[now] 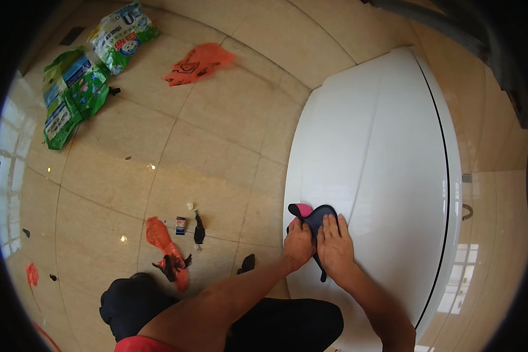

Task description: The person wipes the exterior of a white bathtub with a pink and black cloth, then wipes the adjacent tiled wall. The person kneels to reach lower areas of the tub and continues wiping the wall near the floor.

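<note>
A dark grey cloth (324, 214) with black edging and a pink side lies bunched on the glossy white side panel (334, 145), which looks like that of a bathtub. My left hand (298, 241) has its fingers curled onto the cloth's pink, folded part. My right hand (335, 246) lies flat beside it, fingers extended over the grey part and pressing it against the panel. A narrow black-edged end of the cloth hangs out between my wrists.
Beige floor tiles (211, 154) spread to the left. On them lie green detergent bags (77, 92), a red plastic bag (200, 64), another torn red bag (160, 233), a small packet (181, 225) and black scraps (199, 229). A dark pipe-like object (440, 22) crosses the upper right.
</note>
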The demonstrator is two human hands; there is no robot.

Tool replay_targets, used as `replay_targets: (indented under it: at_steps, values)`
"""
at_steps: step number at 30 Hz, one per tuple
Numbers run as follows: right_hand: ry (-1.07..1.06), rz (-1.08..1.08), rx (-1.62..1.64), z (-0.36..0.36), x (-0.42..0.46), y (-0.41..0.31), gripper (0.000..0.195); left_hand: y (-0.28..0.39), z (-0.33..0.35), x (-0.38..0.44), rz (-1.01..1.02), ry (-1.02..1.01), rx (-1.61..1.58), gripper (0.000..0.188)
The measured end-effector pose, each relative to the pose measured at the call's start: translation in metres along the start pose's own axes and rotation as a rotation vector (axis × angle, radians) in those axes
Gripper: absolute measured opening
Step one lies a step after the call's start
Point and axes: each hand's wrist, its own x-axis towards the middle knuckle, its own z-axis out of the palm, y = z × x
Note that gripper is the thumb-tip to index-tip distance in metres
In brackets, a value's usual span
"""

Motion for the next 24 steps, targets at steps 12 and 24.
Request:
replay_targets:
  at_steps: [12,24]
  values:
    - [-0.015,0.078,0.009,0.026,0.044,0.006,0.037,-0.047,0.010,0.048,-0.016,0.125,-0.161,0.029]
    - [0.012,0.110,0.092,0.053,0.081,0.006,0.035,-0.080,0.015,0.083,0.152,0.175,-0.327,0.020]
